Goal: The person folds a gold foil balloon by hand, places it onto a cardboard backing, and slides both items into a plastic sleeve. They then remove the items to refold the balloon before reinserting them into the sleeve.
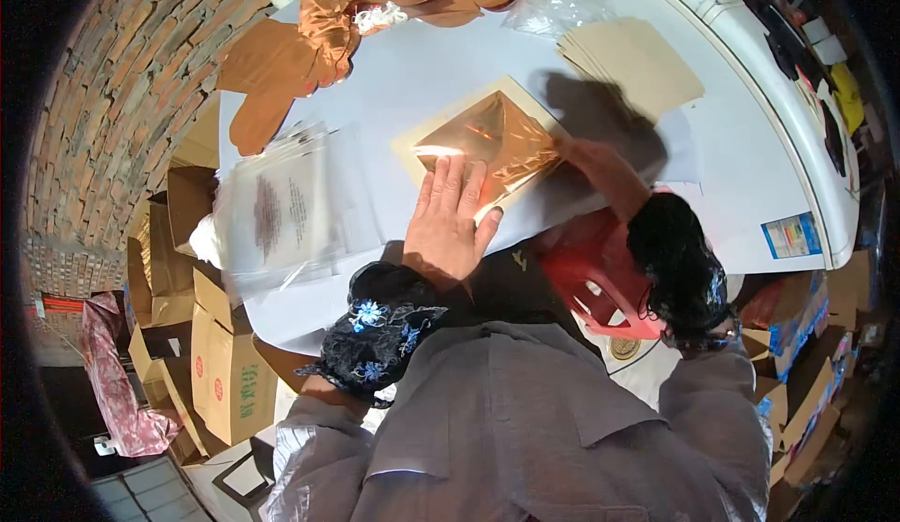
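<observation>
A shiny copper-coloured foil piece (pixel 506 137), perhaps folded, lies on a cream card (pixel 410 147) on the white table. Across the foil's near left part my left hand (pixel 444 231) rests palm down, its fingers stretched out flat. My right hand (pixel 605 167) is at the foil's right corner, with its fingers closed on that edge; the fingertips are partly hard to see. Both forearms wear black sleeve covers, with blue flowers showing on the left one.
More copper foil pieces (pixel 272 62) lie at the far left, beside white string (pixel 380 17). Clear plastic bags (pixel 281 208) are stacked left, and cream cards (pixel 637 67) far right. A red plastic stool (pixel 600 269) stands below the table; cardboard boxes (pixel 234 363) stand lower left.
</observation>
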A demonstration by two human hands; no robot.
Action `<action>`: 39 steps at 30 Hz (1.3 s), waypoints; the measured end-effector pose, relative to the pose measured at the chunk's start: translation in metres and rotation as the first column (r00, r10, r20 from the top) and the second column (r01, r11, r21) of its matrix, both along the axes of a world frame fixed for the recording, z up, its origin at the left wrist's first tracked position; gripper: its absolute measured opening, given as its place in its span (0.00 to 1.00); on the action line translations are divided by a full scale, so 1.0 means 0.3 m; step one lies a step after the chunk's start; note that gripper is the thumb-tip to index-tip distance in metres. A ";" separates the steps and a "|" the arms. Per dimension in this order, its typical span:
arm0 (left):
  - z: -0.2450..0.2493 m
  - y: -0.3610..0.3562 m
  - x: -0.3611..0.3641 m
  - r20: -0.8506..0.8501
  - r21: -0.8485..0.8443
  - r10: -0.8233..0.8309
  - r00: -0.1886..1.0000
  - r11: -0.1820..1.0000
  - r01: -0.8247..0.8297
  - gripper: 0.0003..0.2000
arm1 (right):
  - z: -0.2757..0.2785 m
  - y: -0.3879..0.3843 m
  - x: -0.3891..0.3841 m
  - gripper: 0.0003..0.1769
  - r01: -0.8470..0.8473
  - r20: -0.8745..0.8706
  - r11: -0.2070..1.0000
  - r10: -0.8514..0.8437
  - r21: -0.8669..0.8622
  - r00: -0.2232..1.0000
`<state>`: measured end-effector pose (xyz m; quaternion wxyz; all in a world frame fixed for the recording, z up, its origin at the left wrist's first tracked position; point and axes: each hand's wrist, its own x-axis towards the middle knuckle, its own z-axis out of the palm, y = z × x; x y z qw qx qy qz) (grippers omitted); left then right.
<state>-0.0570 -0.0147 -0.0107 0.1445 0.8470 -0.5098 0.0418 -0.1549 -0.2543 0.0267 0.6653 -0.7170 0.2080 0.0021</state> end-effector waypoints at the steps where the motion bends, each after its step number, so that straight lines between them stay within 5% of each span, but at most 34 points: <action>1: -0.005 0.001 0.000 0.003 -0.018 0.000 1.000 1.000 0.000 0.32 | 0.027 0.039 -0.023 0.23 -0.004 -0.001 0.998 0.004 0.063 1.000; 5: -0.012 0.002 0.000 0.001 -0.059 0.003 1.000 0.998 -0.002 0.31 | -0.068 0.157 -0.012 0.23 0.004 0.159 0.886 -0.088 0.463 0.983; 8: -0.017 0.005 -0.002 0.001 -0.105 -0.001 1.000 0.995 0.001 0.32 | -0.076 0.251 0.025 0.19 0.195 0.110 0.844 -0.285 0.499 0.952; 17: -0.030 0.008 0.001 0.012 -0.186 0.002 1.000 0.983 0.000 0.35 | -0.148 0.286 0.065 0.15 0.376 0.071 0.891 -0.405 0.255 0.911; 22: -0.020 0.010 -0.004 -0.022 -0.186 0.009 1.000 0.983 -0.013 0.33 | -0.138 0.312 0.064 0.14 0.375 0.043 0.811 -0.439 0.448 0.898; 29: -0.034 0.008 0.005 -0.055 -0.271 -0.005 0.998 0.962 -0.010 0.32 | -0.094 0.339 0.062 0.14 0.437 0.045 0.862 -0.462 0.257 0.886; 32: -0.032 0.002 0.004 -0.057 -0.326 -0.009 0.998 0.945 -0.010 0.34 | -0.090 0.341 0.053 0.14 0.338 0.078 0.820 -0.417 0.461 0.906; 39: -0.002 0.002 -0.003 -0.093 -0.284 0.013 0.996 0.958 -0.039 0.34 | -0.104 0.312 0.039 0.15 0.235 0.064 0.871 -0.290 0.432 0.955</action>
